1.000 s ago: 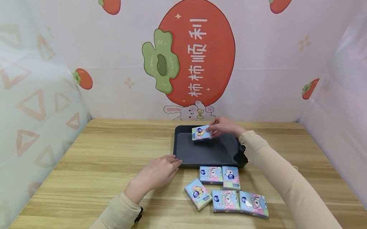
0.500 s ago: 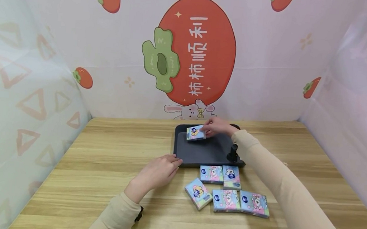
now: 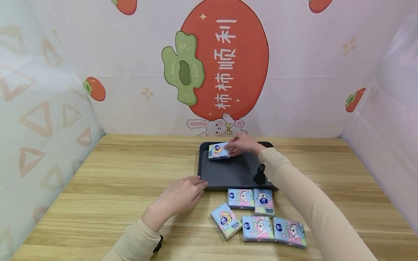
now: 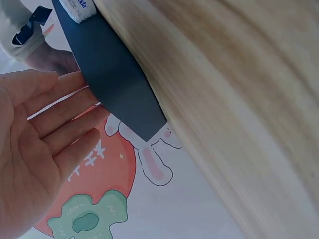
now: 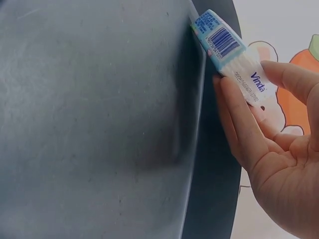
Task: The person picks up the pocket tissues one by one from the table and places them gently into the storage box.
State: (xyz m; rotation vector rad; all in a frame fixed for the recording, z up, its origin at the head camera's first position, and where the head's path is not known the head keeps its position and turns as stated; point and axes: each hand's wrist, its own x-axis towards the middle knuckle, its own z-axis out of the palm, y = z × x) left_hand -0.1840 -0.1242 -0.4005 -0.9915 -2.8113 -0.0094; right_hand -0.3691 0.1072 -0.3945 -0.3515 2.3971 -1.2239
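A dark grey tray (image 3: pixel 227 175) lies near the back of the wooden table. My right hand (image 3: pixel 243 144) pinches a small blue tissue pack (image 3: pixel 219 151) between thumb and fingers at the tray's back left corner. In the right wrist view the tissue pack (image 5: pixel 230 52) shows a barcode and the word Vinda, and its far end meets the tray's rim area. My left hand (image 3: pixel 179 198) has its fingertips against the tray's front left corner. Seen from the left wrist, that hand (image 4: pixel 50 134) has its fingers extended, touching the tray's outer wall (image 4: pixel 112 69).
Several more tissue packs lie in front of the tray, among them a tilted one (image 3: pixel 226 221) at the left and one (image 3: pixel 290 232) at the right. The wooden table (image 3: pixel 125 169) meets a printed backdrop (image 3: pixel 141 59) behind the tray.
My right hand has moved left with the tissue pack, from above the tray's middle back to its back left corner. The left hand has stayed at the tray's front left corner.
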